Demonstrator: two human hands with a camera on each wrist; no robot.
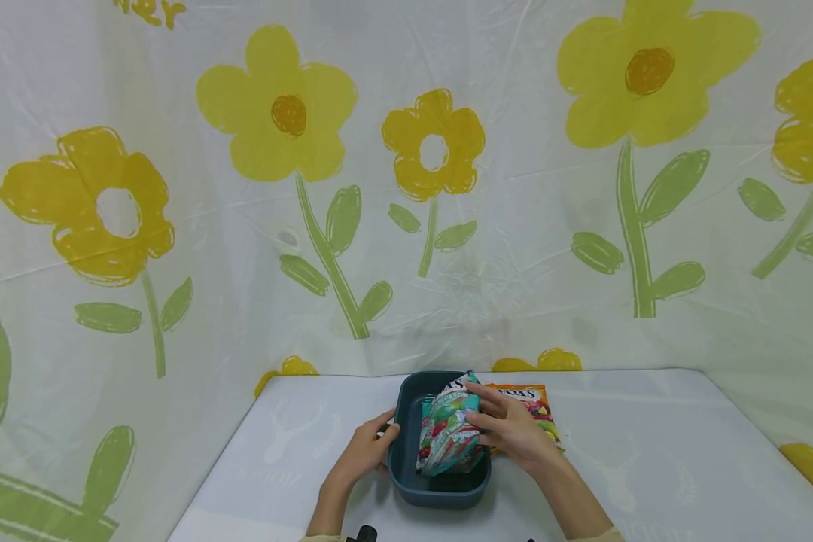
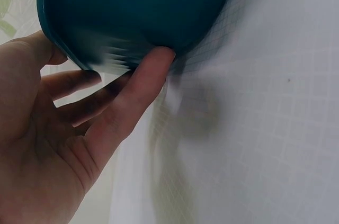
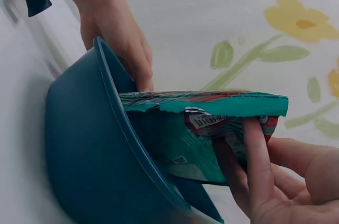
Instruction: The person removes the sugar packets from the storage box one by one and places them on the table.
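Note:
A dark teal plastic bin [image 1: 440,497] stands on the table. My left hand [image 1: 364,450] grips its left side, the thumb [image 2: 151,75] against the wall and the other fingers partly hidden. Between the fingers and thumb of my right hand [image 1: 520,434] is a green candy bag [image 1: 447,436] with red fruit prints. The bag is tilted, its lower part inside the bin and its top above the rim. Seen from the right wrist, the fingers [image 3: 258,155] lie against the bag's back. Another teal edge shows behind the bag; I cannot tell whether it is a second bag.
An orange candy bag [image 1: 538,406] lies on the table just right of the bin, partly covered by my right hand. The pale table [image 1: 298,452] runs back to a white curtain [image 1: 433,316] printed with yellow flowers.

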